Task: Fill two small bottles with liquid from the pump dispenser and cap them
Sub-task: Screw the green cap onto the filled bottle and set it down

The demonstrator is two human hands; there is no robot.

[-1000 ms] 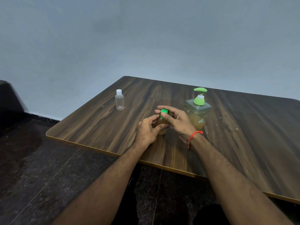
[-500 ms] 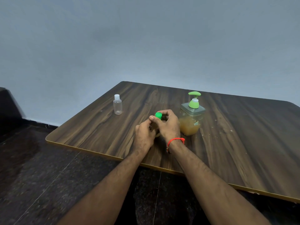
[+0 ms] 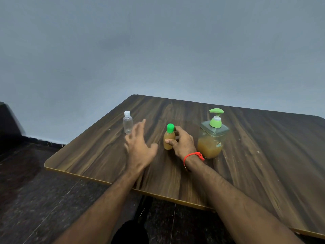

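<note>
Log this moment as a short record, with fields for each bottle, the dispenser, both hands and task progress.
filled bottle: amber liquid inside, green cap on, upright on the table
empty bottle: clear, white cap on, upright, far left
pump dispenser: green pump, about half full of amber liquid, right of the filled bottle
right hand: grip around the filled bottle
left hand: open, blurred, fingers spread, between the two bottles, touching neither
progress: one bottle filled and capped; the other not yet filled
</note>
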